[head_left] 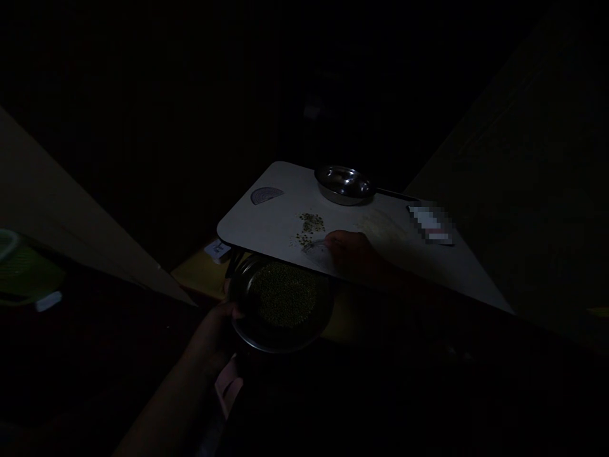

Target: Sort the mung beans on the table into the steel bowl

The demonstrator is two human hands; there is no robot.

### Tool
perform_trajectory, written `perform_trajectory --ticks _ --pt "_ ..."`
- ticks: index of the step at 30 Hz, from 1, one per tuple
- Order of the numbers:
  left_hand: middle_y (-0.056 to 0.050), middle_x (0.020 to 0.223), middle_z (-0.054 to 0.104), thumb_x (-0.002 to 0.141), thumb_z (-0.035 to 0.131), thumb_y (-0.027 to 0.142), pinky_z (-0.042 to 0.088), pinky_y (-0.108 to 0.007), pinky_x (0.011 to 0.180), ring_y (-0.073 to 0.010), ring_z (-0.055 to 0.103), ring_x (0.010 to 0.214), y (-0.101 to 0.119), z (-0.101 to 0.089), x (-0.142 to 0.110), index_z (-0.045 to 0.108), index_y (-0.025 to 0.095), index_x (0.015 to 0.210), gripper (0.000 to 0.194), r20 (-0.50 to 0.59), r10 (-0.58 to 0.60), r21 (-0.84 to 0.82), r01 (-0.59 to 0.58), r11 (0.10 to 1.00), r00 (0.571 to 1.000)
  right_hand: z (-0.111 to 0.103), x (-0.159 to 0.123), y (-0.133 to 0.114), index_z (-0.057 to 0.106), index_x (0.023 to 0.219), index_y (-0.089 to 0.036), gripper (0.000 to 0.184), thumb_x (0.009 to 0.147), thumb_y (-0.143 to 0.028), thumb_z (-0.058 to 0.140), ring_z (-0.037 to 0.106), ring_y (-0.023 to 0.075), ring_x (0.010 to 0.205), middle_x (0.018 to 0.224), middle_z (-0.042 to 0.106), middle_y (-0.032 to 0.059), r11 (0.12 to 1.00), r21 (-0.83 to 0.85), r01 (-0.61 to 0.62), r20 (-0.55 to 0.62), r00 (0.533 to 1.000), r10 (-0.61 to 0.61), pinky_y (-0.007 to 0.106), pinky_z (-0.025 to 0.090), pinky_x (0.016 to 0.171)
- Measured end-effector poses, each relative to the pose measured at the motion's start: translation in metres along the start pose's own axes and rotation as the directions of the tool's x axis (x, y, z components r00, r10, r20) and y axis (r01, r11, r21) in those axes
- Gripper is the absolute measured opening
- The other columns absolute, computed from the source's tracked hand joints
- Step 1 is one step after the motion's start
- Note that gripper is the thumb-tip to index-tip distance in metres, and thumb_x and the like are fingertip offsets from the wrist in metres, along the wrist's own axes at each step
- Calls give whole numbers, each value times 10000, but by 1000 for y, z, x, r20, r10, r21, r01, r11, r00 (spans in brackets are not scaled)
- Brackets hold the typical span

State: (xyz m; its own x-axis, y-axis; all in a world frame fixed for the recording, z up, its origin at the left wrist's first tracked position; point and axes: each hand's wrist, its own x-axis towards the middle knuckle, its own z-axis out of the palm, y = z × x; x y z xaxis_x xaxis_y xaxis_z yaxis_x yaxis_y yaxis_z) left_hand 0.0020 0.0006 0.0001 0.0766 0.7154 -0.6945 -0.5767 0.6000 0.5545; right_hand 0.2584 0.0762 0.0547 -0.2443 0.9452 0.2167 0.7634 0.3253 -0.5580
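Observation:
My left hand [221, 317] grips the rim of a steel bowl [280, 346], thumb over the edge, just below the table's near edge. Small green beans [285, 295], which look like mung beans, cover much of its bottom. My right hand [352, 251] is closed on a clear plastic protractor [316, 249], held down at the tabletop above the bowl. Right beyond it lies a loose patch of green beans [311, 222] with some pale bits. Shadow hides most of the right fingers.
The white folding table [247, 222] carries a second steel bowl [345, 187], another protractor [265, 195], a pale heap of grains [380, 225] and a blurred-out phone-like object [431, 223]. A white box [217, 250] sits under the left edge; a green basket [28, 270] is far left.

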Motion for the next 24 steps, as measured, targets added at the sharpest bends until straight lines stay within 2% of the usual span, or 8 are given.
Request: perform_trajectory --ticks 3,6,9,13,17,24 --pt "2 455 509 468 577 25 366 -235 433 -120 474 436 0 0 -1 587 162 567 169 -8 24 36 -24 999 1000 -3 -1 8 639 751 -175 210 826 -266 465 565 149 640 676 644 25 999 -12 -46 -46 998 45 272 417 628" --pt "2 443 495 470 574 41 373 -235 442 -116 470 432 0 0 -1 543 165 519 137 -31 -9 80 11 997 999 -4 0 11 639 735 -179 216 816 -274 464 556 153 632 666 637 26 997 -37 -65 -61 996 63 275 411 624" --pt "17 486 522 465 579 28 375 -225 457 -108 470 450 1 2 -2 563 176 594 197 18 36 83 -37 996 999 -4 1 11 630 712 -184 217 806 -263 452 546 152 624 659 630 25 996 -56 -68 -70 996 64 273 403 615" --pt "27 460 496 455 566 47 354 -233 436 -117 452 427 0 3 -3 551 188 606 208 -7 42 71 -42 997 999 -4 2 13 621 710 -189 231 814 -271 433 534 148 612 654 620 21 997 -54 -57 -89 995 52 271 396 604" --pt "3 471 534 483 574 41 383 -249 444 -132 491 437 0 1 -2 553 175 594 176 22 31 78 -33 996 999 -3 6 17 612 697 -191 218 808 -271 443 535 154 618 654 623 26 994 -87 -69 -103 993 60 274 391 600" --pt "7 474 547 497 556 32 413 -237 440 -123 492 441 1 1 -4 531 173 595 174 -28 -19 72 21 997 999 -3 11 12 643 764 -181 246 825 -299 435 551 162 631 663 636 28 997 -70 -19 -49 999 16 280 411 621"
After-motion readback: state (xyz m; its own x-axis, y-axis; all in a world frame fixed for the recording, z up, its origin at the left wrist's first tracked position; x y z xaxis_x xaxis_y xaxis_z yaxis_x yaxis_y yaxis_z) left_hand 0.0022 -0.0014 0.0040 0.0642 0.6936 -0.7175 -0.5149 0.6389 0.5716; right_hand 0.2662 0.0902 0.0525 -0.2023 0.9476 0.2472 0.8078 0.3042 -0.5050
